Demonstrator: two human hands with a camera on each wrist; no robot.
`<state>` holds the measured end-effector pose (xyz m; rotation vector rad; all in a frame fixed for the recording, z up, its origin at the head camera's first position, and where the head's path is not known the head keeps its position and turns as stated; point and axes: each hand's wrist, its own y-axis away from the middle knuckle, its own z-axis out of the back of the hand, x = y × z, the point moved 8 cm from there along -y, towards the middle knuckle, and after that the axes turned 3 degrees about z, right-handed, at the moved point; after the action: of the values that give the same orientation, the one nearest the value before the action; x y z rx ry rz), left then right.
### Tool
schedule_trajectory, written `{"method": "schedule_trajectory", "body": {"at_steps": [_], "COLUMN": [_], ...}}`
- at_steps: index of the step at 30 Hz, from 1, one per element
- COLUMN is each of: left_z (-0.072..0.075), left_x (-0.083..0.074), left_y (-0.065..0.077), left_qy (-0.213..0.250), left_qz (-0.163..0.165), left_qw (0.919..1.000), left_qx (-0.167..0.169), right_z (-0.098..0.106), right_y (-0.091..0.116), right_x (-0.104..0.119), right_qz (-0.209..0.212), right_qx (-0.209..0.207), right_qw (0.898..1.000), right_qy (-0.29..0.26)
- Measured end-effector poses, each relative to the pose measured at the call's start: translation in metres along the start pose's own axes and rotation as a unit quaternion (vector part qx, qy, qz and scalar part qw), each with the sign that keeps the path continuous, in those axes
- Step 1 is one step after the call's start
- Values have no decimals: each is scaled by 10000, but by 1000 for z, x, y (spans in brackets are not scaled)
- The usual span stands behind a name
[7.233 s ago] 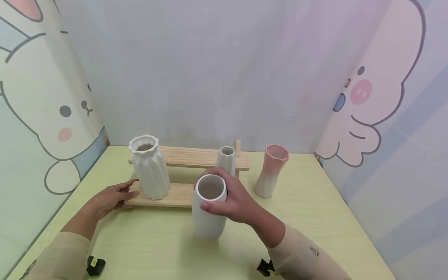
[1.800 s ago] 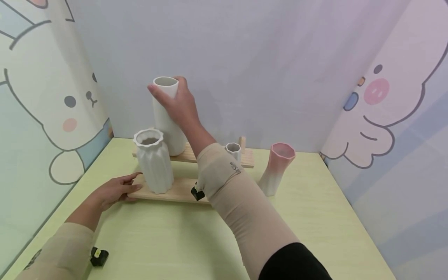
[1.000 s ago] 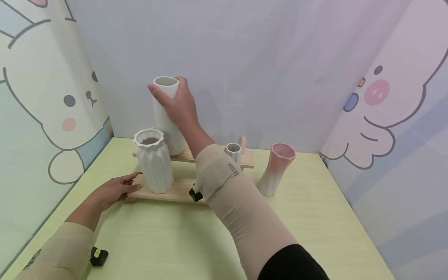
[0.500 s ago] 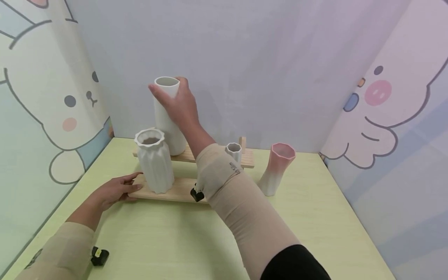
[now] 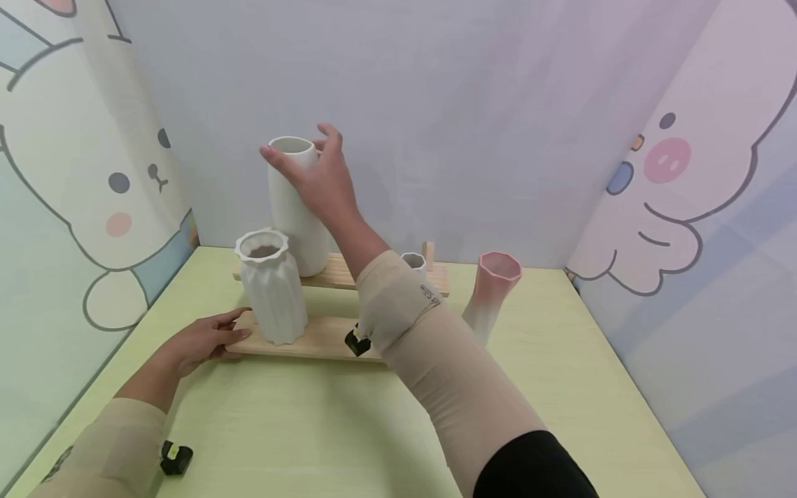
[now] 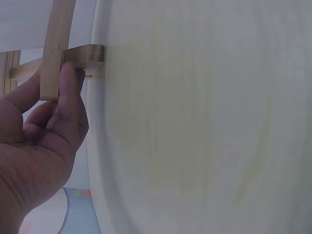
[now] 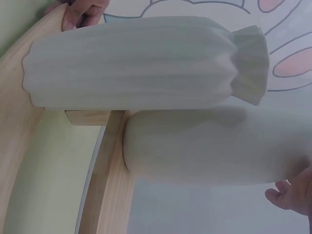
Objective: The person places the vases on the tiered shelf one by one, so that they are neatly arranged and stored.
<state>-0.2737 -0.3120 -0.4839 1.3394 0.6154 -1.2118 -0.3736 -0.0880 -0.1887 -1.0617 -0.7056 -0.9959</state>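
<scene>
My left hand [image 5: 202, 342] pinches the left end of a two-tier wooden shelf [image 5: 330, 339], thumb on top and fingers beneath; the left wrist view shows the board's end [image 6: 50, 73] between them. On the upper tier's left side stands a smooth white vase [image 5: 299, 214] upright, its base on the board in the right wrist view. Around its top is my right hand [image 5: 326, 180], thumb by the rim and fingers loosened, the index finger raised off the wall. A fluted white vase [image 5: 274, 297] with a ruffled rim stands on the lower tier, in front of it.
A small white vase [image 5: 414, 263] at the shelf's right is mostly hidden by my right sleeve. A pink-and-white vase [image 5: 492, 294] stands on the pale green table [image 5: 560, 387], right of the shelf. A grey curtain [image 5: 436, 124] hangs behind.
The smooth white vase has gone from in front of the shelf up to the upper tier. In the last half second my right fingers have loosened from it. My left hand keeps its hold.
</scene>
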Motion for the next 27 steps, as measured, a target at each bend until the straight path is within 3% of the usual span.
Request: {"method": "schedule_trajectory", "body": {"at_steps": [15,27], "left_z": [4,8], "left_x": [3,4], "left_y": [2,2], "left_qy": [-28,41], "left_qz": [-8,38], "left_qw": [10000,10000], "left_qx": [87,31], "right_z": [50,89], "right_y": [4,12], "right_x": [15,2], "right_qz": [69,90], "right_qx": [42,-76], "right_qw": [9992,9991], "right_qy": [-400,-405]}}
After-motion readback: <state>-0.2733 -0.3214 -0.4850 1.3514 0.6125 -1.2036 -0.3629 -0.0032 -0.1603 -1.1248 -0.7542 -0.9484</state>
